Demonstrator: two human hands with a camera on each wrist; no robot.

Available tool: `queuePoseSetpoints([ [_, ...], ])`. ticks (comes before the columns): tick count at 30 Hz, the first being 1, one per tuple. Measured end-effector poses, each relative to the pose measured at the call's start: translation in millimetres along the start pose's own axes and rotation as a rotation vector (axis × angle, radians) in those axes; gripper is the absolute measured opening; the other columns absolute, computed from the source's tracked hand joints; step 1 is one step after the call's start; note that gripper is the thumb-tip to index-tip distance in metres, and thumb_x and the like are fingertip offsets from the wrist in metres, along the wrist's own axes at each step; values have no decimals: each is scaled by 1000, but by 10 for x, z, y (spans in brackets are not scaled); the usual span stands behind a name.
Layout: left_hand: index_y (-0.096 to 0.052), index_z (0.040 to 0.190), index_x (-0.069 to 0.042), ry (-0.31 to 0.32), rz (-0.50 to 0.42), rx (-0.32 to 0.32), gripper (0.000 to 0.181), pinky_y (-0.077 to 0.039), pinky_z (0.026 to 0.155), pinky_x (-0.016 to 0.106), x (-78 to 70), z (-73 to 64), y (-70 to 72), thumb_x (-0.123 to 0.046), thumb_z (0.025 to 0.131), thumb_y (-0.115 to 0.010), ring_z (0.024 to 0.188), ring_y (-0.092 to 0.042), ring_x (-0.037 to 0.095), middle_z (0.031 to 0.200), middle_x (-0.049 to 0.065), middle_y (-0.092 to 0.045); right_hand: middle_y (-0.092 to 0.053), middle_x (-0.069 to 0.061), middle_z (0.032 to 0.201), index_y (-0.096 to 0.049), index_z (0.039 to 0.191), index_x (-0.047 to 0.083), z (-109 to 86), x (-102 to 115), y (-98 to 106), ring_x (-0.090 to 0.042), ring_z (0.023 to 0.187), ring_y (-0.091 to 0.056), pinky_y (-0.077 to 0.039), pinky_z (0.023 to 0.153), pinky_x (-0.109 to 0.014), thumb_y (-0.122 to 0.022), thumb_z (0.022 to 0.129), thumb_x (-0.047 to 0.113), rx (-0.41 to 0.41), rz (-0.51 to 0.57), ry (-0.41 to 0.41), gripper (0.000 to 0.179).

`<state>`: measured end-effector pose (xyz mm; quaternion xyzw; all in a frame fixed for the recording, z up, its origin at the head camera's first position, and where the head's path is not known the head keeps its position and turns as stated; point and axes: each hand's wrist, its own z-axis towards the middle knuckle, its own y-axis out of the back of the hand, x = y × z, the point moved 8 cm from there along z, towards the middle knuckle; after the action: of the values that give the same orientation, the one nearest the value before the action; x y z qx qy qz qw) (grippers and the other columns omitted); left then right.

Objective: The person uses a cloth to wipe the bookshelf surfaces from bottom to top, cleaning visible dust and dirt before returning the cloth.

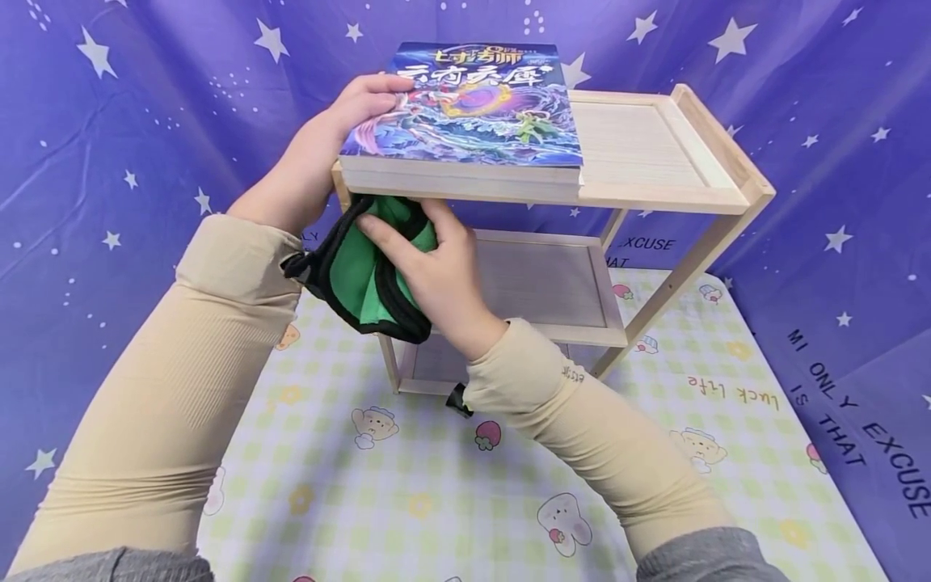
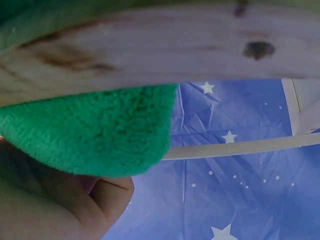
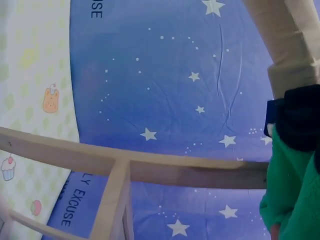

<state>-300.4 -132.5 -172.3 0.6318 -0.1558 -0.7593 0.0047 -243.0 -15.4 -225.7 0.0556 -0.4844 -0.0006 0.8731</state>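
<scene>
In the head view, my left hand [image 1: 349, 121] rests on the left side of a thick blue illustrated book [image 1: 473, 133], fingers over the cover; its thumb is hidden. The book lies on the top shelf of a small wooden rack [image 1: 633, 153]. Just below that shelf's front left corner, my right hand [image 1: 451, 291] pinches a folded green cloth with black edging [image 1: 356, 279], thumb on the near face. Up close, the left wrist view shows the plush green cloth [image 2: 110, 135] under a wooden rail [image 2: 165, 50]. Part of the cloth [image 3: 287, 185] also hangs at the right wrist view's edge.
A middle shelf [image 1: 538, 279] and a lower one sit beneath the top board, between slanted legs. The rack stands on a green checked tablecloth [image 1: 436, 517] with cartoon prints. Purple starry curtain fabric [image 1: 182, 105] surrounds the table at the back and sides.
</scene>
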Motion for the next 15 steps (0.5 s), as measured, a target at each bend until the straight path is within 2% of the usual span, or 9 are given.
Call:
queuePoseSetpoints([
  [3, -52, 138, -32, 4, 4, -6, 39, -30, 108, 23, -6, -1, 2, -38, 100, -42, 133, -41, 12, 151, -11, -37, -69, -2, 118, -69, 119, 14, 11, 46, -31, -7, 101, -62, -51, 87, -24, -75, 89, 26, 9, -87, 39, 34],
  [9, -50, 139, -33, 11, 4, 13, 40, -31, 109, 23, -14, -11, -3, -39, 101, -42, 133, -42, 12, 154, -13, -32, -69, -1, 116, -72, 115, 17, 35, 65, -51, -9, 104, -62, -48, 88, -21, -73, 90, 33, 50, -205, 35, 30],
  [15, -45, 143, -38, 31, 103, 41, 42, -27, 113, 27, -23, -22, 25, -44, 102, -37, 136, -36, 11, 157, -17, -25, -69, -4, 117, -72, 114, 15, 50, 129, -63, -12, 107, -63, -47, 89, -22, -72, 91, 33, 76, -278, 104, 30],
])
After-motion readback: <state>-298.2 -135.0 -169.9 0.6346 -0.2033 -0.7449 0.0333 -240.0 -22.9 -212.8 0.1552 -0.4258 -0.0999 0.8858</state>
